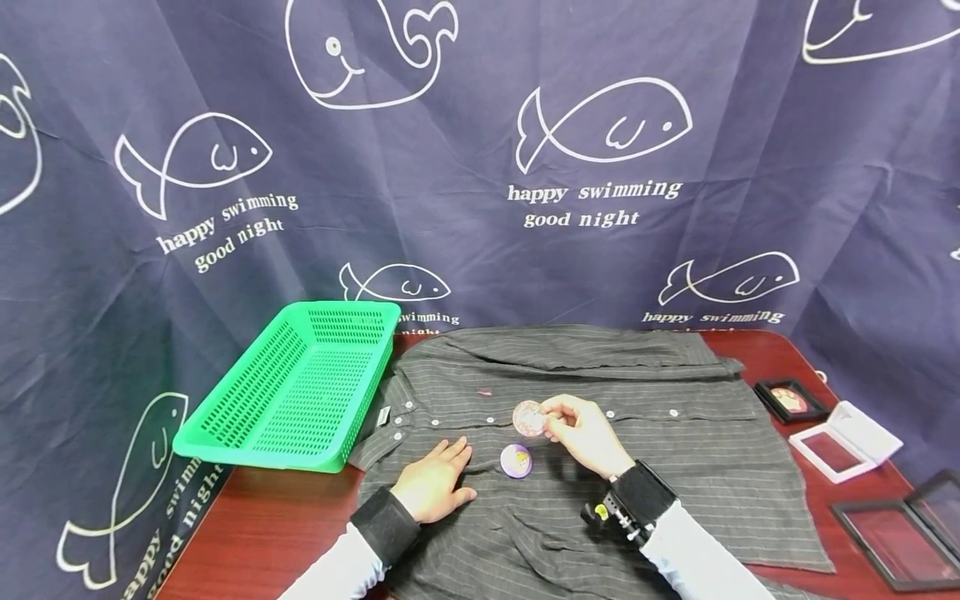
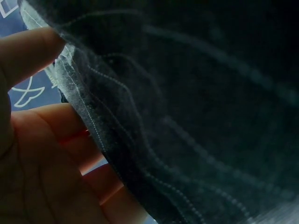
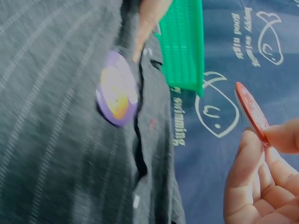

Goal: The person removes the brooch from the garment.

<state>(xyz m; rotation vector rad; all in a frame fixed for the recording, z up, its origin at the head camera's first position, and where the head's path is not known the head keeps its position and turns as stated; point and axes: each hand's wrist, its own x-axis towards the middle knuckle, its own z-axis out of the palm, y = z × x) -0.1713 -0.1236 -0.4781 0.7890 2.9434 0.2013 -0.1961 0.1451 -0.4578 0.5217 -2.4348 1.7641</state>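
Note:
A dark grey pinstriped shirt (image 1: pixel 712 467) is spread over the table, its collar towards the left. My right hand (image 1: pixel 585 429) holds a round pink-red badge (image 1: pixel 529 418) above the shirt, pinched by its edge between thumb and fingers. In the right wrist view this badge (image 3: pixel 252 112) appears almost edge-on. Just below it in the head view, a round purple-rimmed badge (image 1: pixel 516 461) with a yellow figure sits on the shirt front. My left hand (image 1: pixel 433 483) rests on the shirt left of the purple badge, fingers extended. Dark cloth (image 2: pixel 187 116) fills most of the left wrist view.
A green plastic basket (image 1: pixel 352 429) stands at the table's left. Along the right side are a black case (image 1: pixel 791 402) with a round badge in it, an open white case (image 1: pixel 847 442) and an open black case (image 1: pixel 900 546). A small red piece (image 1: pixel 485 392) lies on the shirt.

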